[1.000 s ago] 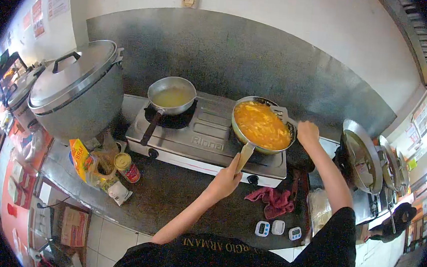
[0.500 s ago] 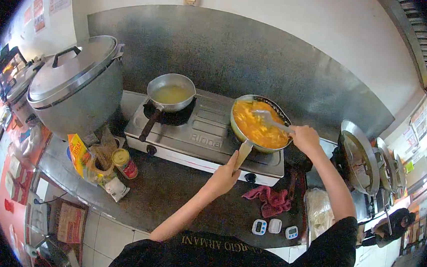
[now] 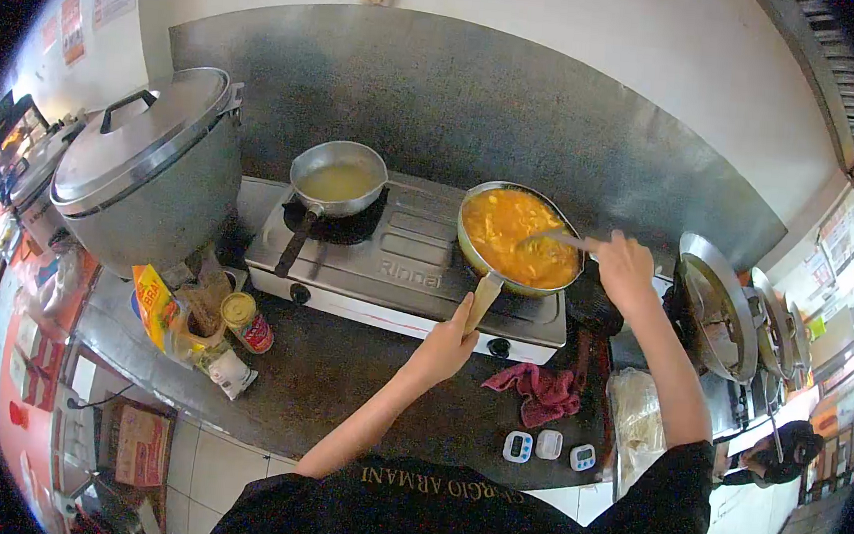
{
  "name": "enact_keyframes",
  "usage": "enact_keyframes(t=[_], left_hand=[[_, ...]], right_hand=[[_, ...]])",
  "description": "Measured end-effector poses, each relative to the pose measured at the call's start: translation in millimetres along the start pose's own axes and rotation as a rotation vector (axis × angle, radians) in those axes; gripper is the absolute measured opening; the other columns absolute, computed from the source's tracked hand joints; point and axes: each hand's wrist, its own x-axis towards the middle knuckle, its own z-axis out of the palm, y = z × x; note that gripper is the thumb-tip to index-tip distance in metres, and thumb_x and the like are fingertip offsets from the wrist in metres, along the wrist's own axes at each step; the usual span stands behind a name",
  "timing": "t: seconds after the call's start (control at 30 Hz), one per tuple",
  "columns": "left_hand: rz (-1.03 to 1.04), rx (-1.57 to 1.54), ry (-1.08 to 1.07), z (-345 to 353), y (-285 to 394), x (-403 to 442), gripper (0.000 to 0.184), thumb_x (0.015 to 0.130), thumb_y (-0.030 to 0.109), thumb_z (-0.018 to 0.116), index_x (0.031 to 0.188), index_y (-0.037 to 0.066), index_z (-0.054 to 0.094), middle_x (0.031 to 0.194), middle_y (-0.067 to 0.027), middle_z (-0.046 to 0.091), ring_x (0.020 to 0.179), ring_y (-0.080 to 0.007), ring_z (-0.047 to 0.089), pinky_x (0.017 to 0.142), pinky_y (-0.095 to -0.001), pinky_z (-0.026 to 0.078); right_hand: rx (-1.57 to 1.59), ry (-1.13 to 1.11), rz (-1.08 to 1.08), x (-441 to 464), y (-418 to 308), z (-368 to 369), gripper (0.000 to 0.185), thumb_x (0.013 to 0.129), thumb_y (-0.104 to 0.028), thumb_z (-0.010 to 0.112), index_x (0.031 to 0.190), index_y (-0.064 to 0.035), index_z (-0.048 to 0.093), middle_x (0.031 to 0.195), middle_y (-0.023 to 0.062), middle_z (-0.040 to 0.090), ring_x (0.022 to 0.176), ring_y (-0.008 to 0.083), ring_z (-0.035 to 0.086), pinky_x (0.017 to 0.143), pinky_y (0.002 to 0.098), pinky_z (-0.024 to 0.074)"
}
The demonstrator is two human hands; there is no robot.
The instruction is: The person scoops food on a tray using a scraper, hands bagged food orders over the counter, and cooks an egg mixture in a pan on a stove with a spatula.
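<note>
On the right burner of the gas stove [image 3: 416,278] sits a frying pan [image 3: 467,253] full of orange, saucy food with pale strips [image 3: 511,223]. My left hand [image 3: 443,351] is wrapped round the pan's light-coloured handle [image 3: 483,300]. In my right hand [image 3: 624,273] is a spatula [image 3: 562,238], its blade end dipped in the food near the pan's middle. A small saucepan [image 3: 338,200] of pale yellowish liquid stands on the left burner, its dark handle pointing toward me.
At left stand a large lidded pot [image 3: 158,181], a can [image 3: 246,321] and a yellow packet [image 3: 153,306]. A crumpled dark red cloth [image 3: 543,392] and small white timers [image 3: 518,446] lie in front of the stove. Woks [image 3: 714,315] stand at right; another person [image 3: 779,450] is beyond.
The spatula's blade has sunk into the food and lies flatter. My right hand has shifted slightly right and up. My left hand still holds the pan handle.
</note>
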Motion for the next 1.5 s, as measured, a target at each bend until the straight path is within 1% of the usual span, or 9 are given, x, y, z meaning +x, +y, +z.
enact_keyframes(t=[0.2,0.3,0.33,0.43,0.53,0.77,1.1,1.2,1.5], left_hand=[[0.003,0.017,0.004,-0.1,-0.2,0.4,0.061,0.080,0.014,0.049,0.130,0.000,0.018,0.078,-0.0312,0.054,0.074,-0.0442,0.054,0.067,-0.0476,0.042],[-0.014,0.004,0.003,-2.8,4.1,-0.6,0.060,0.080,0.014,0.049,0.130,0.000,0.018,0.078,-0.0311,0.054,0.073,-0.0443,0.054,0.067,-0.0479,0.042],[-0.045,0.009,-0.019,-3.5,6.1,-0.3,0.060,0.080,0.013,0.049,0.130,0.000,0.019,0.077,-0.0309,0.055,0.073,-0.0444,0.054,0.066,-0.0481,0.042],[0.010,0.002,0.014,1.4,-2.5,0.1,0.060,0.080,0.013,0.049,0.129,-0.001,0.019,0.076,-0.0309,0.055,0.071,-0.0446,0.054,0.065,-0.0487,0.042],[0.027,0.004,0.017,0.4,-2.1,-0.1,0.060,0.080,0.013,0.049,0.129,-0.001,0.019,0.075,-0.0309,0.054,0.070,-0.0448,0.054,0.064,-0.0491,0.042],[-0.050,0.010,-0.034,-0.6,-1.3,0.1,0.061,0.082,0.015,0.050,0.132,0.004,0.016,0.083,-0.0324,0.054,0.078,-0.0462,0.053,0.067,-0.0460,0.042],[-0.032,0.023,-0.033,-2.8,2.1,0.4,0.062,0.081,0.014,0.049,0.131,0.002,0.015,0.082,-0.0318,0.054,0.079,-0.0460,0.053,0.069,-0.0478,0.042],[-0.019,0.032,-0.035,-3.8,3.4,0.2,0.063,0.080,0.013,0.049,0.131,-0.001,0.015,0.080,-0.0311,0.055,0.077,-0.0452,0.053,0.069,-0.0490,0.042],[-0.074,0.010,-0.040,-3.4,6.3,-0.3,0.060,0.080,0.014,0.048,0.130,-0.002,0.018,0.080,-0.0311,0.055,0.075,-0.0445,0.054,0.068,-0.0492,0.042]], right_hand=[[-0.039,-0.064,-0.023,8.4,-7.7,30.3,0.019,0.077,-0.014,0.047,0.080,-0.0068,0.064,0.081,0.0134,0.057,0.075,0.0275,0.060,0.062,0.0386,0.0494],[-0.024,-0.061,-0.010,16.2,8.8,-17.5,0.020,0.077,-0.015,0.047,0.086,-0.0165,0.065,0.079,0.0117,0.058,0.072,0.0270,0.061,0.062,0.0372,0.0497],[-0.017,-0.126,0.010,17.3,7.0,-32.7,0.033,0.077,-0.011,0.045,0.099,-0.0295,0.062,0.078,0.0124,0.056,0.073,0.0295,0.059,0.064,0.0401,0.0475],[0.053,0.000,-0.066,13.9,-5.6,-52.3,0.020,0.077,-0.016,0.048,0.084,-0.0167,0.066,0.077,0.0123,0.059,0.069,0.0266,0.061,0.060,0.0383,0.0496],[-0.098,-0.050,-0.113,22.0,-35.3,10.3,0.022,0.075,-0.016,0.048,0.073,-0.0037,0.065,0.074,0.0134,0.061,0.066,0.0274,0.061,0.058,0.0408,0.0491],[-0.087,0.047,-0.075,52.0,-29.1,-15.7,0.017,0.073,-0.016,0.051,0.070,-0.0079,0.066,0.075,0.0124,0.062,0.068,0.0245,0.062,0.055,0.0371,0.0481],[-0.068,-0.119,-0.025,79.5,-24.8,12.2,0.018,0.076,-0.014,0.050,0.079,-0.0066,0.066,0.085,0.0131,0.061,0.076,0.0285,0.062,0.062,0.0388,0.0498],[-0.153,-0.177,0.036,86.0,-12.9,0.0,0.018,0.074,-0.014,0.052,0.084,-0.0091,0.066,0.079,0.0072,0.063,0.076,0.0246,0.062,0.057,0.0415,0.0505],[-0.177,-0.026,0.161,103.9,-17.3,89.6,0.017,0.074,-0.011,0.052,0.083,-0.0102,0.067,0.080,0.0067,0.063,0.077,0.0238,0.063,0.053,0.0420,0.0500]])
